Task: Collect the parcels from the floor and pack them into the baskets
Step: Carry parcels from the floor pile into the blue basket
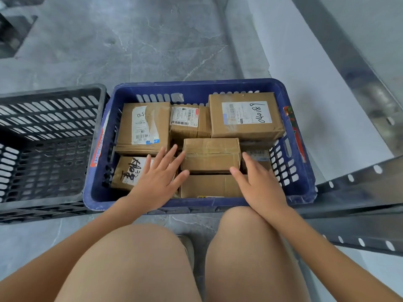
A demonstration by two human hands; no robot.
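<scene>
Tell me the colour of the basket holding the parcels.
Blue basket, seen from the head view; the basket beside it is black.

Two bare forearms come in from seven and five o'clock, no sleeves, no cuffs anywhere along them; left hand [160, 182] bare, no glove, no ring, no watch at the wrist; right hand [259, 186] the same, bare fingers, short plain nails, nothing on the wrist; bare knees [135, 264] fill the six o'clock edge, no trouser leg or hem in view; and between them, just there at six o'clock, the toe of a dull grey-brown shoe [188, 247], most of it hidden.
</scene>
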